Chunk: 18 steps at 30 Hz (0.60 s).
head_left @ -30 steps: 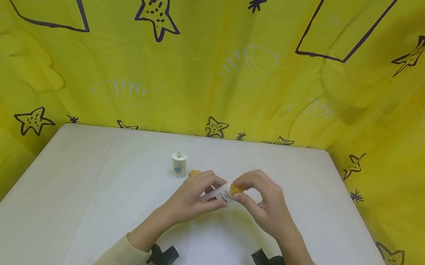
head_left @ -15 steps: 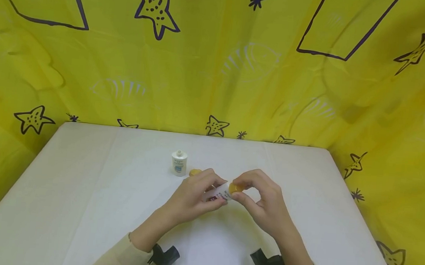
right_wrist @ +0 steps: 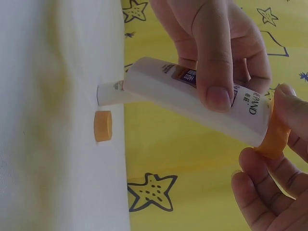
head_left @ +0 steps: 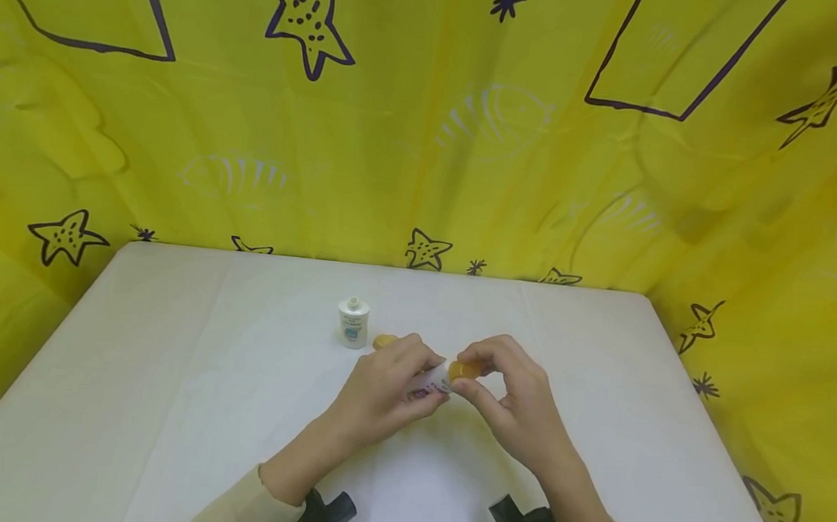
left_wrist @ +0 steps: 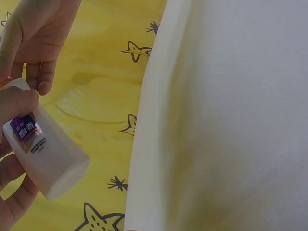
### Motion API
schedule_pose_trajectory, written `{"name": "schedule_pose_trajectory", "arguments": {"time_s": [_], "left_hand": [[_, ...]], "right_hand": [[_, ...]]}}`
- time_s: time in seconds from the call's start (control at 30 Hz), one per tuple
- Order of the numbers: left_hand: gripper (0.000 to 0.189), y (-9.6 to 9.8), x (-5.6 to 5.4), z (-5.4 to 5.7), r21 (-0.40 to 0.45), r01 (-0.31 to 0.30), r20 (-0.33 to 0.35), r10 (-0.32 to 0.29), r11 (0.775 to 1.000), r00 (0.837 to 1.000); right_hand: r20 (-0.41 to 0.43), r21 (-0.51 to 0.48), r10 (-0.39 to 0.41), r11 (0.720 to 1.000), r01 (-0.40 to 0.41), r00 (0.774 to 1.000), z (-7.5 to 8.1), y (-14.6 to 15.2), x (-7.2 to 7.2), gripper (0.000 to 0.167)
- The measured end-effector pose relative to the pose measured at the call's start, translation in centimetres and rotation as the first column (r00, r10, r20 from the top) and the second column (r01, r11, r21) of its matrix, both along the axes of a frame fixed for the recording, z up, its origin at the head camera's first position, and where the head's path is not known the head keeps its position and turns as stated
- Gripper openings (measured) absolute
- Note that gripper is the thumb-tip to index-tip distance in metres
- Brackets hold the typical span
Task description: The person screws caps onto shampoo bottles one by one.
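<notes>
My left hand (head_left: 382, 389) grips a white plastic bottle (right_wrist: 159, 86) with a purple label, thumb across its front. The bottle is tilted, its base toward the lower left in the head view. At its other end sits an orange cap (right_wrist: 275, 130), flush against the bottle's shoulder. Thumb and fingers of my right hand (head_left: 515, 391) pinch this cap. In the left wrist view the bottle's (left_wrist: 53, 154) bare base shows, while the cap end is mostly hidden behind the thumb.
Another white bottle (head_left: 352, 324) stands uncapped on the white table (head_left: 275, 299), beyond the left hand. Close to its right lies a second orange cap (head_left: 384, 341), partly hidden by that hand. A yellow curtain (head_left: 369, 142) with starfish drawings hangs behind the table and along both sides.
Both hands keep hold of bottle and cap. My right hand has shifted slightly left with the cap, and less of the bottle's lettering shows between the hands.
</notes>
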<state>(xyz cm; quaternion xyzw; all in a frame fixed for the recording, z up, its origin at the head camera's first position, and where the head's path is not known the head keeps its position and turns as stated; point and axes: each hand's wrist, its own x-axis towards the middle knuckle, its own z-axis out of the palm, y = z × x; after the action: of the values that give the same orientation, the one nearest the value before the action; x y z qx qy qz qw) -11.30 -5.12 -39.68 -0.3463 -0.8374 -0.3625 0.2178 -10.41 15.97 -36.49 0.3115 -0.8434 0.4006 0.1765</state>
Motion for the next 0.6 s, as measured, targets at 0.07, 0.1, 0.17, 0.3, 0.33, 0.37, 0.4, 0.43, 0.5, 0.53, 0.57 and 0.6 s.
{"name": "schedule_pose_trajectory", "arguments": {"time_s": [0.07, 0.1, 0.17, 0.3, 0.33, 0.37, 0.4, 0.43, 0.5, 0.53, 0.57, 0.6], "left_hand": [[0.026, 0.04, 0.04, -0.07, -0.003, -0.014, -0.026, 0.014, 1.000, 1.000], [0.026, 0.05, 0.05, -0.10, -0.003, -0.020, -0.038, 0.020, 1.000, 0.999], [0.026, 0.07, 0.07, -0.15, -0.003, -0.026, -0.058, 0.026, 1.000, 0.998], [0.026, 0.07, 0.07, -0.15, -0.002, -0.028, -0.081, 0.028, 1.000, 0.996], [0.026, 0.09, 0.06, -0.13, -0.002, -0.027, -0.083, 0.027, 1.000, 0.996], [0.026, 0.10, 0.05, -0.11, -0.002, -0.026, -0.082, 0.026, 1.000, 0.996], [0.026, 0.12, 0.05, -0.07, -0.003, -0.027, -0.082, 0.026, 1.000, 0.996], [0.027, 0.14, 0.05, -0.03, -0.003, -0.027, -0.080, 0.026, 1.000, 0.996], [0.027, 0.17, 0.07, 0.02, -0.004, -0.029, -0.078, 0.029, 1.000, 0.996], [0.027, 0.19, 0.09, 0.04, -0.005, -0.033, -0.080, 0.032, 0.999, 0.996], [0.027, 0.20, 0.10, 0.03, -0.006, -0.036, -0.086, 0.036, 0.999, 0.996], [0.027, 0.23, 0.11, 0.03, -0.006, -0.039, -0.100, 0.038, 0.999, 0.994]], "right_hand": [[0.008, -0.001, -0.008, 1.000, 0.008, 1.000, -0.04, -0.04, 0.07, 0.030], [0.011, -0.002, -0.010, 1.000, 0.010, 1.000, -0.06, -0.06, 0.09, 0.030], [0.014, -0.006, -0.011, 1.000, 0.011, 1.000, -0.08, -0.10, 0.12, 0.031], [0.018, -0.005, -0.007, 1.000, 0.007, 1.000, -0.08, -0.15, 0.15, 0.033], [0.019, -0.003, -0.007, 1.000, 0.007, 1.000, -0.08, -0.15, 0.14, 0.034], [0.018, -0.002, -0.008, 1.000, 0.008, 1.000, -0.06, -0.14, 0.13, 0.034], [0.021, -0.001, -0.011, 1.000, 0.011, 1.000, -0.05, -0.13, 0.12, 0.034], [0.020, 0.000, -0.014, 1.000, 0.014, 1.000, -0.04, -0.12, 0.11, 0.034], [0.027, 0.003, -0.021, 1.000, 0.021, 0.999, -0.03, -0.10, 0.10, 0.033], [0.031, 0.004, -0.025, 1.000, 0.025, 0.999, -0.04, -0.10, 0.11, 0.033], [0.033, 0.005, -0.030, 1.000, 0.030, 0.999, -0.06, -0.10, 0.13, 0.033], [0.033, 0.004, -0.033, 0.999, 0.033, 0.999, -0.09, -0.10, 0.13, 0.034]]}}
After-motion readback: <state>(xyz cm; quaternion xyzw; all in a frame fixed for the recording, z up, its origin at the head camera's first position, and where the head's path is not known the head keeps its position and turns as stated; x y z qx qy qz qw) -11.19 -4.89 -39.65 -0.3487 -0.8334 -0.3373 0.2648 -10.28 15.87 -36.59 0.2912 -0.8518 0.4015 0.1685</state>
